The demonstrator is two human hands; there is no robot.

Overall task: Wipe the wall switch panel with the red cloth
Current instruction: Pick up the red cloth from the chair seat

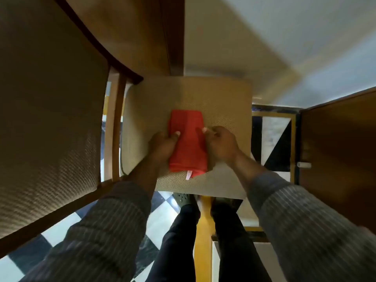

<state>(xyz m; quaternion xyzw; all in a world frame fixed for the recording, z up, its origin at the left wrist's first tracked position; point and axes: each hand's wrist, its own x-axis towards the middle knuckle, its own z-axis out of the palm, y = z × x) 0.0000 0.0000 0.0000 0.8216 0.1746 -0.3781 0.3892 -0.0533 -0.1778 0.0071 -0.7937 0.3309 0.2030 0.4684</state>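
A folded red cloth (pixel 188 143) with a small white tag at its near edge lies on the beige woven seat of a chair (pixel 223 102). My left hand (pixel 162 145) grips the cloth's left edge, thumb on top. My right hand (pixel 220 143) holds its right edge, fingers curled over it. No wall switch panel is in view.
A second upholstered chair with a dark wooden frame (pixel 50 119) fills the left side. A brown wooden door (pixel 337 151) with a white stopper stands at the right, against a pale wall (pixel 284 47). Below is a black-and-white tiled floor (pixel 162 226), with my legs and shoes.
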